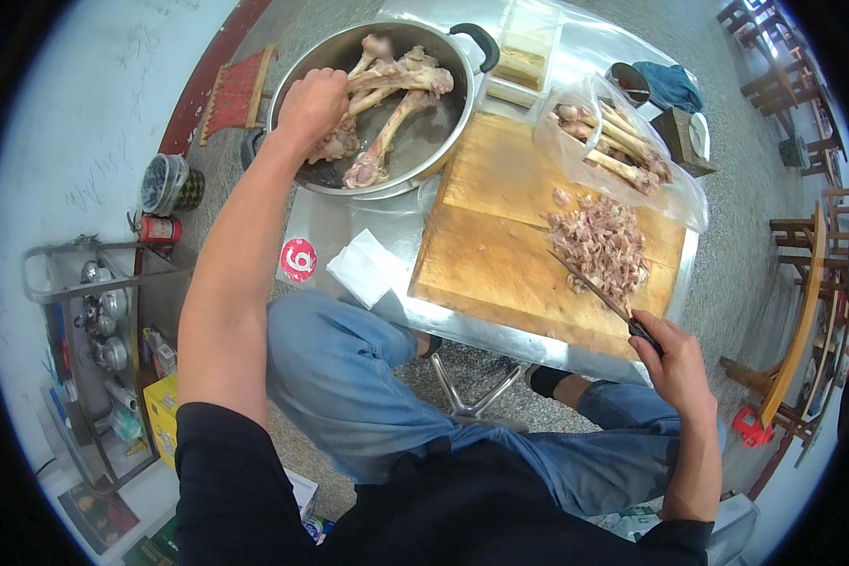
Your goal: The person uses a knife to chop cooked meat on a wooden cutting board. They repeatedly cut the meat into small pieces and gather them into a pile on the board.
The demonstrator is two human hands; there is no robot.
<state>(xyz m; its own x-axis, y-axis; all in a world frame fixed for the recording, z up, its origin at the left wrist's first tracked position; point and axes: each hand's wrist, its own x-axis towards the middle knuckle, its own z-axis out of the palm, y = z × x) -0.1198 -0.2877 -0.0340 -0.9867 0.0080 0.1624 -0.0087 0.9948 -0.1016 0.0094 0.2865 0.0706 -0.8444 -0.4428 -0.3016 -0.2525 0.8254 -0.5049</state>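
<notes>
My left hand reaches over the rim of a large steel pot, its fingers curled around one of the meaty bones; the fingertips are hidden. Several large leg bones with scraps of meat lie inside the pot. In my right hand is the black handle of a knife. Its blade points up and left, along the edge of a heap of chopped meat pieces on a wooden cutting board. Behind the heap, a clear plastic bag holds more bones.
A clear plastic container with brownish contents stands right of the pot. White tissue and a round red sticker are on the metal tabletop. Blue cloth and a dark box lie at the far right. A wooden bench stands beyond.
</notes>
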